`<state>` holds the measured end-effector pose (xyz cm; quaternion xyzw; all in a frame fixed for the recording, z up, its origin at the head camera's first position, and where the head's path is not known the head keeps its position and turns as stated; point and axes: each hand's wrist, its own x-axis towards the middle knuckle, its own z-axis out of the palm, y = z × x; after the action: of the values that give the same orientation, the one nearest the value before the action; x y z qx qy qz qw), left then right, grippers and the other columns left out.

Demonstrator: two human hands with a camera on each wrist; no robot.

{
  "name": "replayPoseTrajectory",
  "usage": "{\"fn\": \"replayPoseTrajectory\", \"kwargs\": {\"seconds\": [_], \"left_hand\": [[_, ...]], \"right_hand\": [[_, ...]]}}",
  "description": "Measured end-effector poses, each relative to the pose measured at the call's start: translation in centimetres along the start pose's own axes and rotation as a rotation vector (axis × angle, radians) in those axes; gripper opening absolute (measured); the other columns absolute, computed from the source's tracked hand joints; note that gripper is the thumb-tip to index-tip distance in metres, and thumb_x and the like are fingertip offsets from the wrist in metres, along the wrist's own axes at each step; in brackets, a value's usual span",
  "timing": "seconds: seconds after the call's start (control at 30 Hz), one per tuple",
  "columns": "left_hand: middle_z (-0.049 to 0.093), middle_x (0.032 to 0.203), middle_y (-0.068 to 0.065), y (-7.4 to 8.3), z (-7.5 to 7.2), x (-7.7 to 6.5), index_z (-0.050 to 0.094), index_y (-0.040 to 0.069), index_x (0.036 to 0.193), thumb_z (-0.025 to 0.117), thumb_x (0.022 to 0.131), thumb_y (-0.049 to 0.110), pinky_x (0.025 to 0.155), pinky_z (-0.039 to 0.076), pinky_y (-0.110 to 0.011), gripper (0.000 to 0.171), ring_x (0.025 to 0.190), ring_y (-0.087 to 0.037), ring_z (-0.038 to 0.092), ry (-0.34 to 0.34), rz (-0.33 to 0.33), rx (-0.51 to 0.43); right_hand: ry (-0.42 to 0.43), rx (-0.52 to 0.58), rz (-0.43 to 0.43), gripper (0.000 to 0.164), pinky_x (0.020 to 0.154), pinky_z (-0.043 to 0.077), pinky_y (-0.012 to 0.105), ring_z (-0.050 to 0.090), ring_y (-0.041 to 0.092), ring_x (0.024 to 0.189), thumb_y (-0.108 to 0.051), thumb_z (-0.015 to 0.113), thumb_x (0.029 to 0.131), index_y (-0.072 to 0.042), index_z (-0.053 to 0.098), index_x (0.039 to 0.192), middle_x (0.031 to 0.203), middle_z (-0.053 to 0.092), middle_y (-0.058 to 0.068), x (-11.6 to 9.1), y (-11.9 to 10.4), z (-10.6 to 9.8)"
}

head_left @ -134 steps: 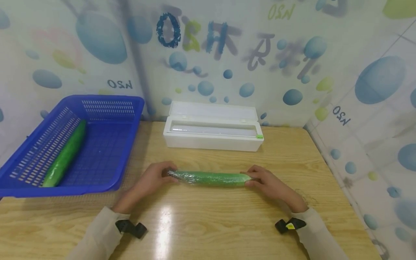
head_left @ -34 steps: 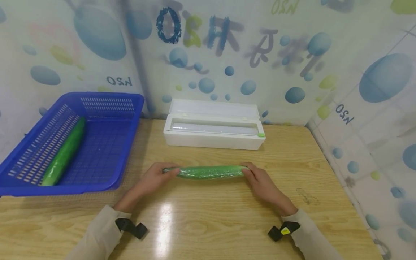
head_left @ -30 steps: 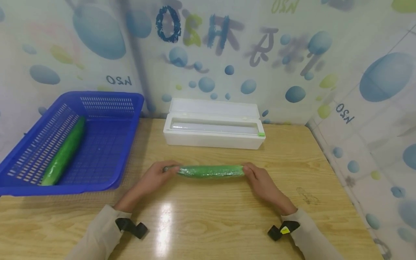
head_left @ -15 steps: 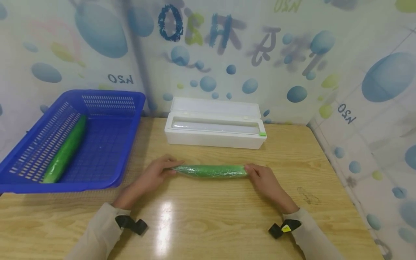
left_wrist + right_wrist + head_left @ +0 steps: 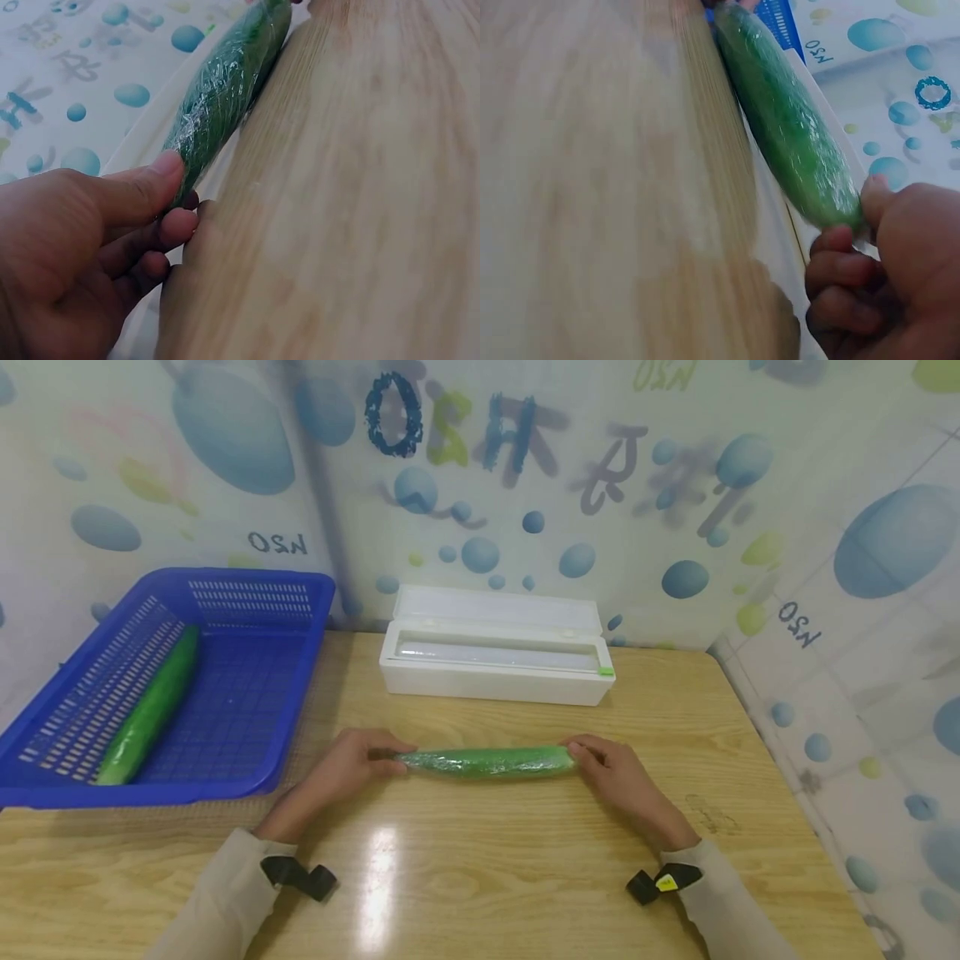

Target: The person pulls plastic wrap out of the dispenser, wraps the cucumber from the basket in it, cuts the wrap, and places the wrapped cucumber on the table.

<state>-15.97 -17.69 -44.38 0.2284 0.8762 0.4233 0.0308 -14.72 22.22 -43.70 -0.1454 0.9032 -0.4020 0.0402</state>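
Observation:
A cucumber (image 5: 487, 762) in clear plastic wrap lies crosswise between both hands, over the middle of the table. My left hand (image 5: 360, 764) pinches the wrapped left end between thumb and fingers. At the other end, my right hand (image 5: 618, 777) pinches the pale tip. Creased, shiny film shows on the cucumber (image 5: 225, 90) in the left wrist view. In the right wrist view the thumb and curled fingers of the right hand (image 5: 900, 262) close on the wrapped tip. Whether the cucumber touches the table cannot be told.
A white film dispenser box (image 5: 495, 683) with its lid raised stands at the back, a roll inside and a green slider at its right. On the left, a blue basket (image 5: 300, 693) holds an unwrapped cucumber (image 5: 153, 710). The wooden table (image 5: 525, 877) meets patterned walls.
Over the last few seconds the wrapped cucumber was turned and shifted slightly while both hands kept to its ends. Since half a second ago it has come slightly nearer. Box and basket stayed put.

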Motion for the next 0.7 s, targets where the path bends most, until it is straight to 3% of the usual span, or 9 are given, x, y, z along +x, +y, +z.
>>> {"fn": "replayPoseTrajectory", "kwargs": {"seconds": [0.2, 0.37, 0.53, 0.7], "left_hand": [[0.069, 0.097, -0.002, 0.10, -0.01, 0.00, 0.073, 0.010, 0.106, 0.073, 0.083, 0.011, 0.082, 0.050, -0.040, 0.023, 0.091, -0.020, 0.062, -0.009, 0.027, 0.027], [0.065, 0.083, 0.004, -0.01, -0.10, 0.09, 0.071, 0.006, 0.111, 0.069, 0.087, 0.010, 0.063, 0.049, -0.027, 0.025, 0.069, -0.008, 0.057, 0.007, 0.070, 0.026], [0.061, 0.074, 0.006, -0.26, 0.02, 0.11, 0.069, 0.003, 0.114, 0.069, 0.086, 0.007, 0.057, 0.048, -0.025, 0.029, 0.061, -0.006, 0.054, 0.025, 0.122, -0.003], [0.070, 0.096, -0.005, 0.04, 0.22, 0.04, 0.067, 0.004, 0.118, 0.071, 0.083, 0.006, 0.076, 0.053, -0.036, 0.035, 0.084, -0.019, 0.064, 0.025, 0.111, 0.014]], "right_hand": [[-0.107, -0.055, -0.096, 0.035, 0.081, 0.049, 0.032, 0.059, 0.010, 0.091, -0.038, 0.058, 0.094, -0.018, 0.066, 0.123, 0.109, 0.067, -0.006, 0.16, 0.70, -0.72], [-0.150, -0.038, -0.101, 0.028, 0.067, 0.046, 0.026, 0.055, 0.007, 0.068, -0.033, 0.056, 0.097, -0.015, 0.069, 0.113, 0.073, 0.061, -0.009, 0.31, 0.63, -0.73], [-0.156, 0.077, 0.003, 0.035, 0.050, 0.039, 0.023, 0.046, 0.009, 0.052, -0.033, 0.052, 0.099, -0.009, 0.066, 0.120, 0.062, 0.056, -0.002, 0.30, 0.56, -0.53], [-0.127, 0.257, 0.156, 0.040, 0.044, 0.032, 0.021, 0.039, 0.010, 0.046, -0.036, 0.047, 0.100, -0.007, 0.066, 0.121, 0.058, 0.051, 0.005, 0.35, 0.48, -0.50]]}}
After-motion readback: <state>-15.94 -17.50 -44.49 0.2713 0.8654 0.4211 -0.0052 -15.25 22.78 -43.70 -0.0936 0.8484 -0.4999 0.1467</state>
